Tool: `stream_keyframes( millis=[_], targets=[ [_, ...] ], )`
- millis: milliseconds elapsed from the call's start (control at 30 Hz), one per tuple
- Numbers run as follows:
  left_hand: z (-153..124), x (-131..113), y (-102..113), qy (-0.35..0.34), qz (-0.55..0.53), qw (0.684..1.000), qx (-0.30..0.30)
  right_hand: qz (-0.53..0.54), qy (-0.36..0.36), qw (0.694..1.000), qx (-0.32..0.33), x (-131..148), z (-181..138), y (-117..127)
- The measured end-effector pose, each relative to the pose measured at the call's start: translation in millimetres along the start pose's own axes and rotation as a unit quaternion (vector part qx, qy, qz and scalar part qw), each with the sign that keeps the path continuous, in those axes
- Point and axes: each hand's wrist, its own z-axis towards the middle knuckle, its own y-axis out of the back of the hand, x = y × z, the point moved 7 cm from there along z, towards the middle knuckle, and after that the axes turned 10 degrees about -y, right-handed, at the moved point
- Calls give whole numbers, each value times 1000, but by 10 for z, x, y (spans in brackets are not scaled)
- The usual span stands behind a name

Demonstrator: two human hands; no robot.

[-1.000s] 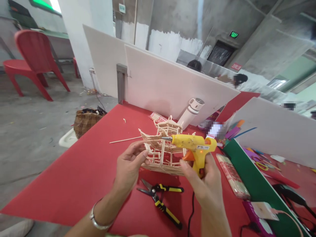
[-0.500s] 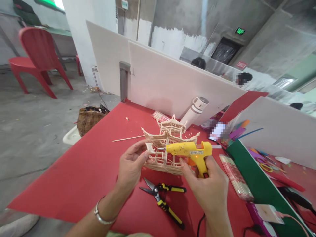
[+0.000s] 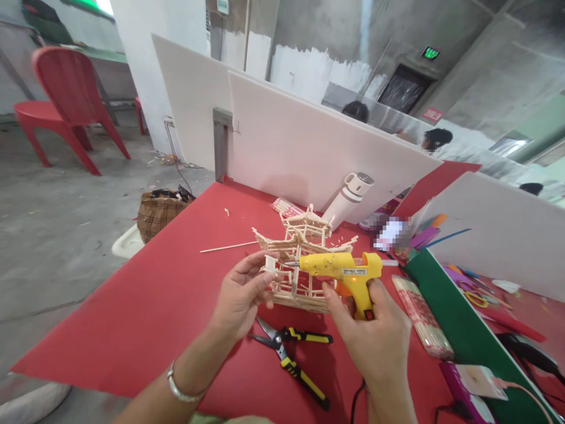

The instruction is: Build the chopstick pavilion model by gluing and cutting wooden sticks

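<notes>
Between the thumb and fingers of my left hand (image 3: 241, 292) is a small pale wooden piece (image 3: 271, 264), held upright. My right hand (image 3: 375, 330) grips a yellow hot glue gun (image 3: 339, 267) by its handle; an orange light glows on its side. The gun's metal nozzle points left, close to the wooden piece; whether they touch I cannot tell. Behind both hands a pagoda model made of thin sticks (image 3: 304, 238) stands on the red table (image 3: 154, 312), its lower part partly hidden. Yellow-and-black shears (image 3: 282, 347) lie with spread blades in front of the model.
A white bottle (image 3: 348, 197) stands behind the model near a white partition (image 3: 309, 141). Packs of sticks (image 3: 421, 315) and a power strip (image 3: 468, 394) lie at right beside a green board (image 3: 454, 318). A loose stick (image 3: 227, 247) lies left of the model.
My left hand has moved slightly right and down with the wooden piece, its lower fingers now spread more. The glue gun has shifted a little to the right.
</notes>
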Motion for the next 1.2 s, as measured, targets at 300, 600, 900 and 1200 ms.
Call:
stream_keyframes(
  millis=[300, 600, 900, 1200],
  targets=[
    [-21, -49, 23, -34, 10, 998, -51, -43, 16, 999, -19, 72, -20, -13],
    [-35, -34, -13, -16, -9, 1000, -19, -17, 79, 995, -53, 176, -20, 47],
    [-61, -23, -34, -27, -14, 999, 14, -149, 120, 977, -95, 177, -57, 11],
    [-54, 22, -50, -17, -21, 1000, 6, -132, 148, 976, -91, 249, -76, 5]
  ],
)
